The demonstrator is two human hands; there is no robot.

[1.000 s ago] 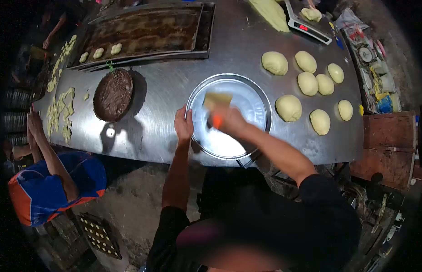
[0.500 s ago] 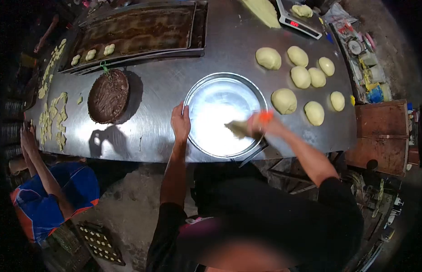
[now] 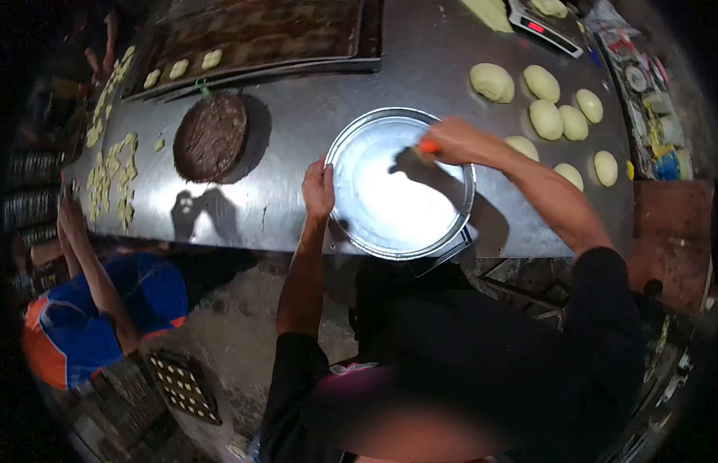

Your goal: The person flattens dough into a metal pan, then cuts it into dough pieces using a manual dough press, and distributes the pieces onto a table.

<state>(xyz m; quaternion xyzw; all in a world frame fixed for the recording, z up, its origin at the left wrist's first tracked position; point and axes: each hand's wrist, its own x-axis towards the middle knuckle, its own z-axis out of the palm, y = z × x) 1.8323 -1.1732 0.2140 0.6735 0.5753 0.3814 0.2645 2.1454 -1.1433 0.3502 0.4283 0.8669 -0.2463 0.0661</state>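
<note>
A round, shiny metal pan (image 3: pixel 374 241) sits near the table's front edge. My left hand (image 3: pixel 318 187) is closed on its left rim, thumb at the edge. My right hand (image 3: pixel 458 140) reaches over the far right side of the pan, its fingers wrapped around a brush (image 3: pixel 418 151) with an orange handle. The bristles are down at or just above the pan's inside floor; exact contact is hard to make out. A bright glare and the shadow of my hand and arm lie across the pan.
Right of the pan are several dough balls (image 3: pixel 546 119) and a digital scale (image 3: pixel 544 29). To the left stand a bowl of brown filling (image 3: pixel 211 139) and baking trays (image 3: pixel 251 46). Dough pieces (image 3: pixel 112 174) lie farther left, near a co-worker in blue and orange (image 3: pixel 127 289).
My right hand has swept the brush from the pan's lower right toward its far right side. My left hand stays on the rim. The whole view has shifted slightly.
</note>
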